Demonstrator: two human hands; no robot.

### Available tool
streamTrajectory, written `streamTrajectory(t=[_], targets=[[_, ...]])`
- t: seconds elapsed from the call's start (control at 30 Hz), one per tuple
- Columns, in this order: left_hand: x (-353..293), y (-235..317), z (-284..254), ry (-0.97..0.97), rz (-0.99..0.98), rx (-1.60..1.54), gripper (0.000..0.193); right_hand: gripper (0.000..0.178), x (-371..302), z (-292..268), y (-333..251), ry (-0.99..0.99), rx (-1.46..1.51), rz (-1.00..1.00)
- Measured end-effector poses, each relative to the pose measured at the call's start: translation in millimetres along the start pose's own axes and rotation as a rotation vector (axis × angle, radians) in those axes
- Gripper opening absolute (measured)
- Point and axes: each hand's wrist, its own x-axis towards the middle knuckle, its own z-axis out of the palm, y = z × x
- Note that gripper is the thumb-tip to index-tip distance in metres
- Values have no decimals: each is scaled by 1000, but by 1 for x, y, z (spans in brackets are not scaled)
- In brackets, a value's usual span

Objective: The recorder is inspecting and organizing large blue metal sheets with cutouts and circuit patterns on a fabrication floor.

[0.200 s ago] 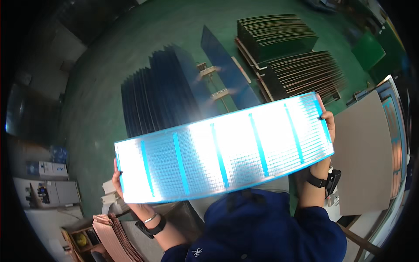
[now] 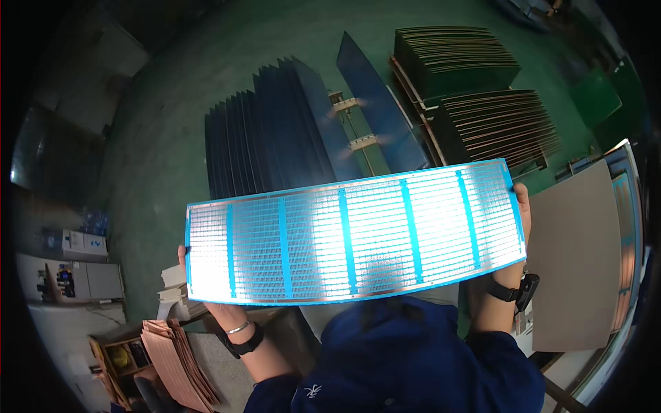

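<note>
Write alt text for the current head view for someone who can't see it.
A person's left hand and right hand hold the short ends of a long, shiny, blue-banded patterned panel, partly washed out by glare. Beyond it, dark blue panels stand upright in a row near copper-edged boards, with green floor around.

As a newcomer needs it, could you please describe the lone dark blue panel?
Against the green floor, find the long, silvery, rectangular board with bright blue stripes. Beyond its upper edge stands a close row of upright, dark blue panels; to their right is the flat, dark blue panel. Unlike them, it stands alone, a gap on its left.
</note>
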Motion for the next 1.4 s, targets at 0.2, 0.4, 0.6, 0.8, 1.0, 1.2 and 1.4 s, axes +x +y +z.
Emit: streamTrajectory(t=[0.2, 0.4, 0.6, 0.8, 1.0, 1.2, 1.4], targets=[[25, 5, 22, -120, -192, -501, 39, 46, 0, 21, 3, -55, -130, 400], [-11, -4, 114, -60, -208, -670, 46, 40, -5, 76, 55, 99, 145, 387], [-58, -13, 153, -204, -216, -184, 56, 30, -46, 108, 92, 24, 389, 569], [-38, -12, 145, -140, -226, -39, 48, 24, -50, 95, 78, -397, 156, 658], [-29, -18, 138, -182, -253, -20, 46, 37, -46, 97, 62, -692, -99, 665], [-25, -26, 134, -176, -274, -4, 44, 43, -47, 96, 61, -743, -114, 658], [-23, -29, 137, -116, -330, -33, 41, 44, -46, 102, 60, -734, -114, 684]])
